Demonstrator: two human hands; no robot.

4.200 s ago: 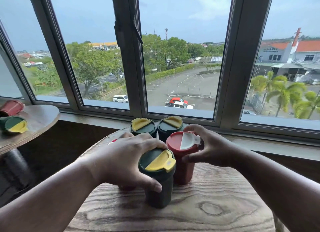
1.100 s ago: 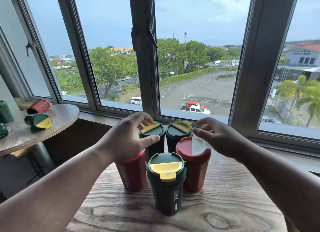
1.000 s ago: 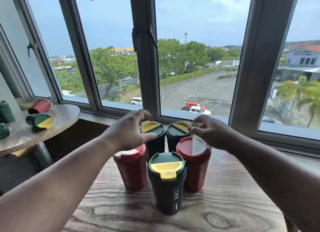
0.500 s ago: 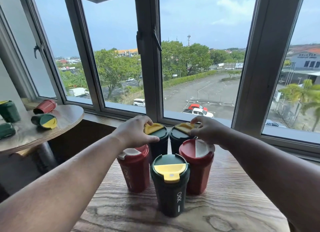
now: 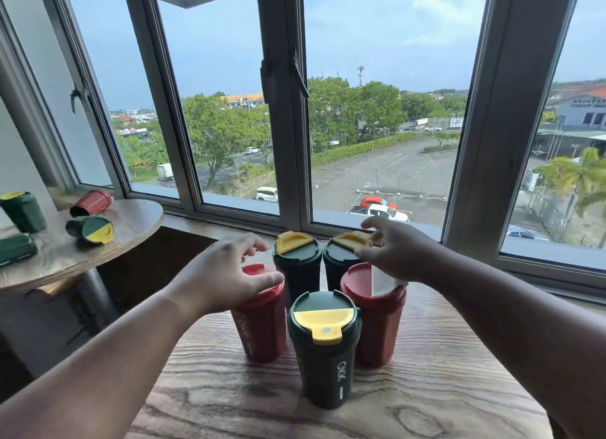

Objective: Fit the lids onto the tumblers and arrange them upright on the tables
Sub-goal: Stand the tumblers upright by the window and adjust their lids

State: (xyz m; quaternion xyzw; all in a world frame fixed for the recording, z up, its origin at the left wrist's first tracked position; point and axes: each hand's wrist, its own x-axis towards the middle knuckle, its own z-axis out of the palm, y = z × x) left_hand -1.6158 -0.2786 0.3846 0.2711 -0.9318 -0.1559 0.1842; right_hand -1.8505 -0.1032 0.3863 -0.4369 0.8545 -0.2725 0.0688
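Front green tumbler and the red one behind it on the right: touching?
Cannot tell. In the head view the front green tumbler overlaps the right red tumbler, hiding any gap.

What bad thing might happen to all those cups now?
The five upright tumblers stand packed together, so the left hand over the left red tumbler might knock one into its neighbours. On the round side table, the red tumbler lying on its side might roll off.
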